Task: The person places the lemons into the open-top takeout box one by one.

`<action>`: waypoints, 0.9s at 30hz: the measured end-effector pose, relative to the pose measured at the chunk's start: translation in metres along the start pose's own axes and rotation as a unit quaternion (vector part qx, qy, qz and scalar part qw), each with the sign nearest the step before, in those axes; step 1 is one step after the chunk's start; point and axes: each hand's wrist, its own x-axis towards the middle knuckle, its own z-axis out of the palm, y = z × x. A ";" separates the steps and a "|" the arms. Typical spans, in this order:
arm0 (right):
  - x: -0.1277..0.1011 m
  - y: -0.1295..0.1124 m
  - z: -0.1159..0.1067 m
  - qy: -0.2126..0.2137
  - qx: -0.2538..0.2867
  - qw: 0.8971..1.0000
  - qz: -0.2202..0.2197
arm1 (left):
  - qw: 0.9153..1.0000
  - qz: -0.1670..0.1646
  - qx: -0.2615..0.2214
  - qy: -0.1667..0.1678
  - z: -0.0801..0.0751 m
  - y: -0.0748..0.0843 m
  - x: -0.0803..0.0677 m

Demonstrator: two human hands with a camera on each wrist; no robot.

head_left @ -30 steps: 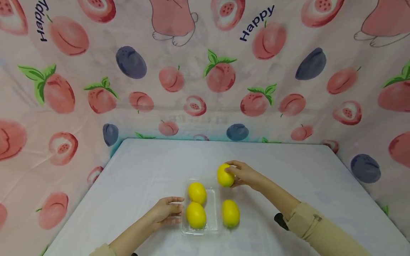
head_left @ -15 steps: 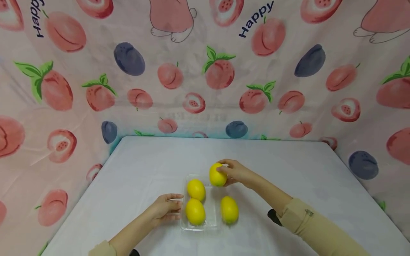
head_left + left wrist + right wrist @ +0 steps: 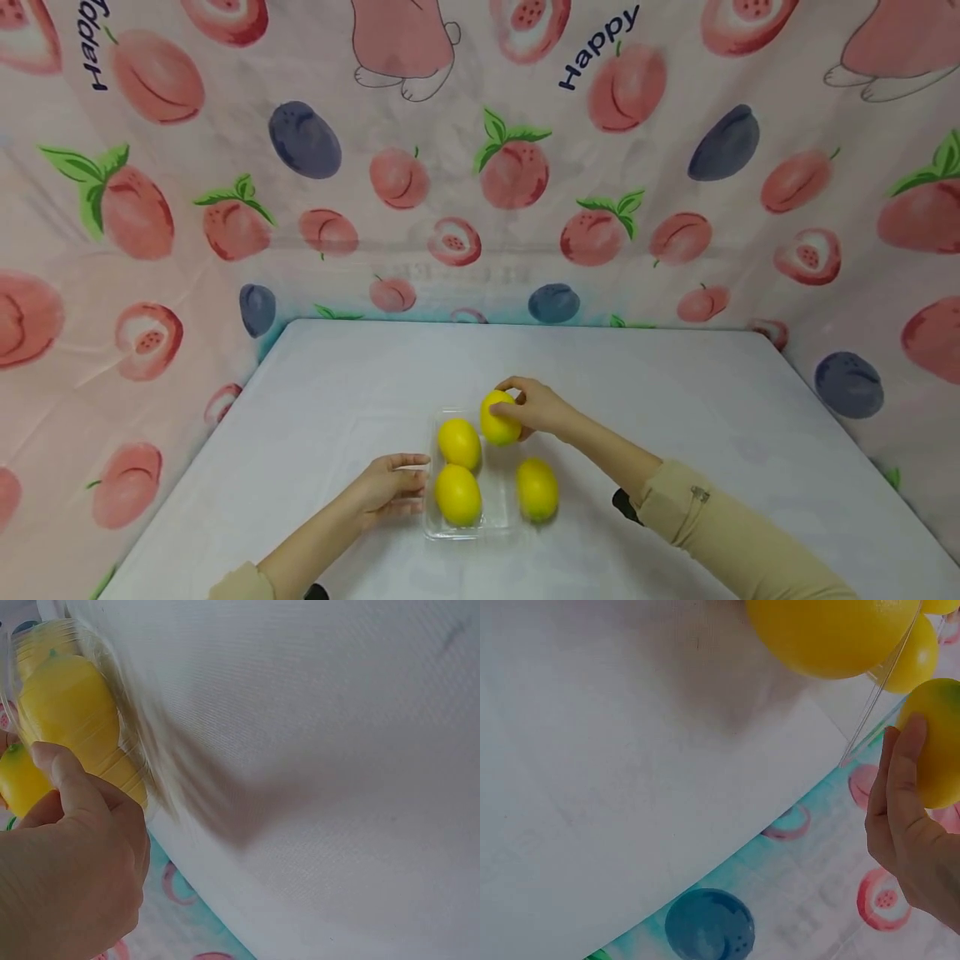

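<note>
My right hand (image 3: 542, 408) grips a yellow lemon (image 3: 495, 417) between thumb and fingers, over the far right part of a clear plastic container (image 3: 495, 522). Two more lemons sit inside along its left side, a far one (image 3: 459, 443) and a near one (image 3: 458, 497). My left hand (image 3: 388, 490) rests its extended fingers against the container's left wall, as the left wrist view also shows. Just right of the container, another lemon (image 3: 537, 490) lies on the table. In the right wrist view, the gripped lemon (image 3: 939, 750) is partly cut off by the frame edge.
A white-covered table (image 3: 675, 400) carries the container and lemons. Behind it and at both sides hangs a pink cloth (image 3: 465, 117) printed with peaches. Dark bands show near both sleeves.
My right hand has carried its lemon leftward, from beside the container's far right corner to above it, and slightly lower. My left hand has stayed at the container's left side.
</note>
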 end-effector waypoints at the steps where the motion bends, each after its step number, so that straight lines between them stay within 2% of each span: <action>1: 0.000 0.000 0.001 0.002 -0.010 1.000 -0.001 | 1.000 0.000 0.002 0.000 0.000 0.000 0.000; 9: 0.003 -0.001 0.013 0.017 -0.111 0.993 -0.032 | 1.000 0.000 0.005 0.004 0.000 0.000 0.000; 16: 0.003 -0.004 0.020 0.054 -0.206 0.975 -0.065 | 1.000 0.001 0.002 -0.001 0.002 0.000 0.000; 27: 0.001 -0.005 0.031 0.069 -0.240 0.965 -0.083 | 1.000 -0.003 0.002 0.011 0.002 0.001 0.000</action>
